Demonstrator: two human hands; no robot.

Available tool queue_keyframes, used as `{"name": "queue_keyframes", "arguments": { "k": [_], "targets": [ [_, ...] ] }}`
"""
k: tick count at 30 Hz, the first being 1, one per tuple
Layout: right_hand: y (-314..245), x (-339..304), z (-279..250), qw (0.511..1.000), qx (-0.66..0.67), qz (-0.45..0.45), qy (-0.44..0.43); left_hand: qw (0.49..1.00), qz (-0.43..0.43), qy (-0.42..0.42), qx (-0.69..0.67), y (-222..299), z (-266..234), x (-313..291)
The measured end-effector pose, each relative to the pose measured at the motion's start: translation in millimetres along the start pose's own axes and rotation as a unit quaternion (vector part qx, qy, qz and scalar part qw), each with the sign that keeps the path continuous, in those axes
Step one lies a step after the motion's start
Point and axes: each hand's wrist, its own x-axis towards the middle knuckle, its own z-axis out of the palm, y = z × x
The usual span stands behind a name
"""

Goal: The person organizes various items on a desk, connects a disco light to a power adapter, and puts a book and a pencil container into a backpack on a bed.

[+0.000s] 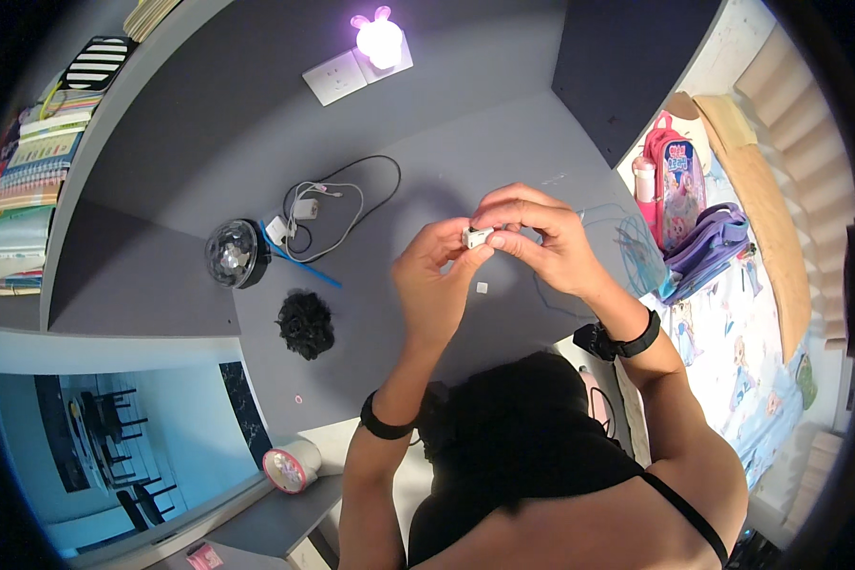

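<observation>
Small white piece (477, 238), pinched above the grey counter (380, 313)

Left hand (431, 266) and right hand (547, 233) both grip it, thumbs against fingers. Looks like hard plastic, so probably light, stiff and kinda slick. I'd hold opposite edges with fingertips and go easy, small parts could snap. Fingers hide some of it, so can't tell more.

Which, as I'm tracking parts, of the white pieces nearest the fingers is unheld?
The square piece, on the desk; left hand and right hand hold the other piece.
</observation>
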Motion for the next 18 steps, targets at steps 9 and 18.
{"name": "queue_keyframes", "arguments": {
  "k": [9, 18],
  "targets": [
    [-7.4, -5.8, -10.7, 0.997, 0.022, 0.060, -0.049, 0.999, -0.028, -0.032, -0.033, 5.4, 3.8, -1.2],
    [2.9, -12.9, -24.8, 0.988, 0.073, 0.129, -0.031, 0.991, -0.087, -0.025, -0.099, -12.9, -1.5, 9.9]
  ]
}}
